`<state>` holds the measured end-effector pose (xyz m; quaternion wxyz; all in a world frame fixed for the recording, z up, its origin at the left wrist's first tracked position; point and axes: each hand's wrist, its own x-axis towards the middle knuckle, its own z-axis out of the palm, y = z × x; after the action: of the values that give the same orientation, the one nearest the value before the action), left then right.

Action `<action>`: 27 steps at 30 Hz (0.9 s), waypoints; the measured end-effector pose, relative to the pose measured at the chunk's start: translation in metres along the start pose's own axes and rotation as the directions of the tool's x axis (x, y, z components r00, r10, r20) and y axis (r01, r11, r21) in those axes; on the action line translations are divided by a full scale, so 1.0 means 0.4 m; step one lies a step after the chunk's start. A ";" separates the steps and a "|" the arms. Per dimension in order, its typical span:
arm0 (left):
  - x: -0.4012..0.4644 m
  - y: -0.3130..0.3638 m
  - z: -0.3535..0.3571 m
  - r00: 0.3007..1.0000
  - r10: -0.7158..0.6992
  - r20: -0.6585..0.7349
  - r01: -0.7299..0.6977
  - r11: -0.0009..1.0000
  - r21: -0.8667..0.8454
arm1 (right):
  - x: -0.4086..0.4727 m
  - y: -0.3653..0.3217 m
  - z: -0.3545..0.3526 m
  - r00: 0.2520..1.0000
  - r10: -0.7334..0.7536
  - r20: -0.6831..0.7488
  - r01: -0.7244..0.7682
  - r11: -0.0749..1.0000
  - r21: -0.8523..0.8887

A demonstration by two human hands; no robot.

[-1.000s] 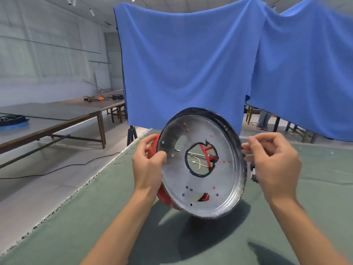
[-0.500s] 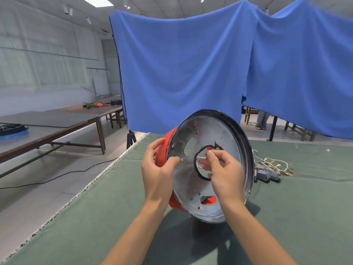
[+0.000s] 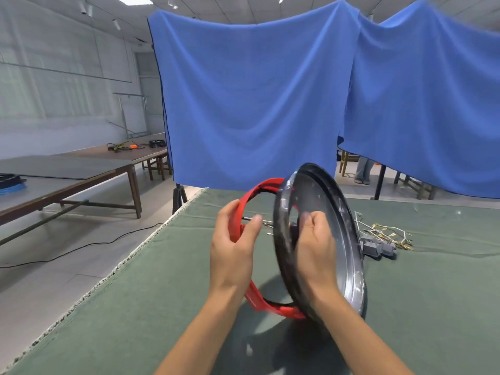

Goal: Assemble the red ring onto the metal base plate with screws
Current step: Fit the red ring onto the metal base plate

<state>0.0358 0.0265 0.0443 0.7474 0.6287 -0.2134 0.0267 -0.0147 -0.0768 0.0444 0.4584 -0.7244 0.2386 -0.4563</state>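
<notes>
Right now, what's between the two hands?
In the head view, the metal base plate's dark rim stands between the left hand and right hand.

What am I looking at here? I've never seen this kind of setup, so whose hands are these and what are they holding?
There is no machine here: a person works with two bare hands, and the one picture comes from a wide camera worn on their head, looking forward and down.

The left hand has its grip curled round the rim of the red ring. The right hand holds the metal plate near its middle hole; its fingers are blurred. Ring and plate are both tilted up on edge, touching at the top and bottom and spread apart in between.

Below is a table with a green cloth. On it, beyond the plate, lies a bundle of wires with small grey blocks. A blue curtain hangs behind. I can make out no screws.
</notes>
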 end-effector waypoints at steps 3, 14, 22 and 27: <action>0.024 -0.021 -0.022 0.984 -0.172 0.035 0.175 0.972 -0.157 | 0.017 0.005 -0.035 1.000 0.008 0.001 -0.008 1.000 -0.007; 0.029 -0.040 -0.066 0.974 -0.217 0.073 0.229 0.929 -0.292 | -0.002 0.002 -0.026 0.994 -0.095 0.046 0.095 0.995 -0.015; 0.039 -0.036 -0.080 0.993 -0.094 0.074 0.109 0.967 -0.230 | 0.021 0.023 -0.046 0.996 -0.084 -0.021 0.084 0.996 0.035; 0.055 -0.044 -0.111 0.932 -0.213 0.292 0.315 0.876 -0.365 | 0.017 0.022 -0.042 0.994 -0.113 -0.007 0.113 0.994 -0.003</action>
<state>0.0739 0.0602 0.0303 0.8260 0.4816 -0.2156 -0.1982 -0.0254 -0.0936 0.0422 0.4302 -0.7355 0.1995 -0.4839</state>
